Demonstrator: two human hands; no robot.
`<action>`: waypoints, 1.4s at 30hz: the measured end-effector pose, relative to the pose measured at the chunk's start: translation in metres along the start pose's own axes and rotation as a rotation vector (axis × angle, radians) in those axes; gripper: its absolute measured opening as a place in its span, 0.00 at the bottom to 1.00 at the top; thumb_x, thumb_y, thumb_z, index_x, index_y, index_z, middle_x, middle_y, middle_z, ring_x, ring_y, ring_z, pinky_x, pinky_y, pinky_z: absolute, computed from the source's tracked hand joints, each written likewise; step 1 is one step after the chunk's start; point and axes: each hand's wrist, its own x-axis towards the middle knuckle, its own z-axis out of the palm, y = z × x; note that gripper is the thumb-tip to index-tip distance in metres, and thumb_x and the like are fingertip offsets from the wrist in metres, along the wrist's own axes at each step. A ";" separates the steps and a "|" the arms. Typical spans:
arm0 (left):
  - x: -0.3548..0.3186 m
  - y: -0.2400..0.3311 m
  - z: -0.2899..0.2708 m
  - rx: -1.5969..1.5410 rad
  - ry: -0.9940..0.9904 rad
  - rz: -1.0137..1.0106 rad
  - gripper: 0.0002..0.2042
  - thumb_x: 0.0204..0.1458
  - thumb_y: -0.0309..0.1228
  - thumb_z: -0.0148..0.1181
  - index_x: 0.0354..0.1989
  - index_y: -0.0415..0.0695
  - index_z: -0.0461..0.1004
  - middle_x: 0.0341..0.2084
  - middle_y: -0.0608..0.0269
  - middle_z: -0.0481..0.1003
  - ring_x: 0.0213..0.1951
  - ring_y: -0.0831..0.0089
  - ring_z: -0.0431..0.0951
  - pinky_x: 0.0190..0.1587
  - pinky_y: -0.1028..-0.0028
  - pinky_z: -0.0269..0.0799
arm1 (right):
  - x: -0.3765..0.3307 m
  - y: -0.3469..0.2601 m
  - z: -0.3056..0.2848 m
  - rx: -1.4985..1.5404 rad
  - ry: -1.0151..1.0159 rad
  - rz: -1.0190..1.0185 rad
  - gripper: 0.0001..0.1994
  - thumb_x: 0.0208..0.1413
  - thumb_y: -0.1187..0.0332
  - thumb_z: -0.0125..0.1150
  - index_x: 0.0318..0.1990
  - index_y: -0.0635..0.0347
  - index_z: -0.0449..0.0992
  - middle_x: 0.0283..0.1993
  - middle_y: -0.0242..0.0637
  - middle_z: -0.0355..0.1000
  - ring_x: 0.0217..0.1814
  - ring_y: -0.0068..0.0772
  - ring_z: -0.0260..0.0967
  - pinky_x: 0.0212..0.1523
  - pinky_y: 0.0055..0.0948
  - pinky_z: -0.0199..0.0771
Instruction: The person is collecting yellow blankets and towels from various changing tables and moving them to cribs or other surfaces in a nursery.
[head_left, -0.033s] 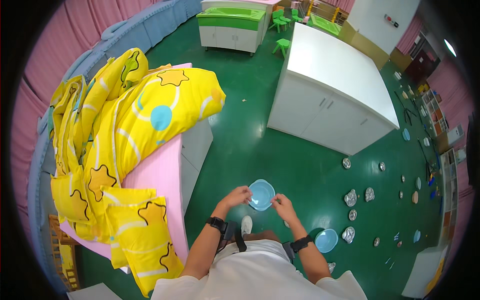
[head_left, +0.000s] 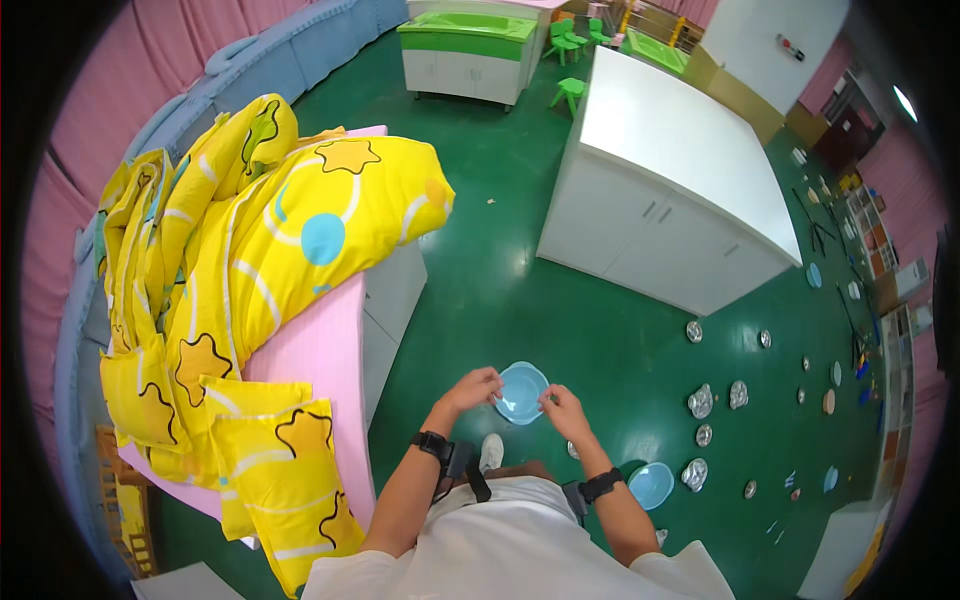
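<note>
Two hands, left hand (head_left: pixel 473 388) and right hand (head_left: pixel 562 407), fingers pinched on a blue bowl's (head_left: pixel 521 392) rim

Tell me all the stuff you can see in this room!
Bowl in the hands: one, light blue, held in front of the person.
Second bowl: one, light blue, on the green floor at the right.
Small shiny pieces: many, silver, scattered on the floor at the right.
Quilt: one, yellow with stars and a blue dot, heaped on the pink bed at the left.
Cabinet: one, white, ahead at the right.
Green-topped cabinet: one, far back.
Little chairs: a few, green, far back.
Left hand: on the bowl's left rim.
Right hand: on the bowl's right rim.
</note>
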 end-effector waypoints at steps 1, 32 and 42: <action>0.016 0.009 -0.017 -0.029 0.029 0.049 0.09 0.53 0.33 0.52 0.34 0.39 0.70 0.25 0.59 0.74 0.25 0.74 0.74 0.29 0.75 0.71 | 0.028 -0.008 0.003 0.043 -0.022 0.007 0.04 0.53 0.73 0.50 0.34 0.63 0.70 0.35 0.35 0.67 0.34 0.26 0.71 0.33 0.24 0.70; 0.558 0.315 -0.345 -0.160 0.206 -0.021 0.08 0.52 0.33 0.51 0.32 0.41 0.69 0.22 0.61 0.73 0.21 0.76 0.72 0.25 0.77 0.69 | 0.753 -0.144 -0.109 0.053 -0.077 0.008 0.04 0.52 0.74 0.49 0.34 0.62 0.69 0.31 0.34 0.70 0.32 0.25 0.71 0.32 0.24 0.69; 0.676 0.397 -0.492 -0.454 0.470 0.014 0.07 0.52 0.34 0.52 0.31 0.43 0.69 0.23 0.62 0.74 0.20 0.77 0.71 0.26 0.77 0.68 | 0.985 -0.179 -0.132 0.101 -0.158 0.051 0.06 0.51 0.71 0.51 0.32 0.64 0.71 0.31 0.38 0.70 0.30 0.28 0.72 0.30 0.25 0.70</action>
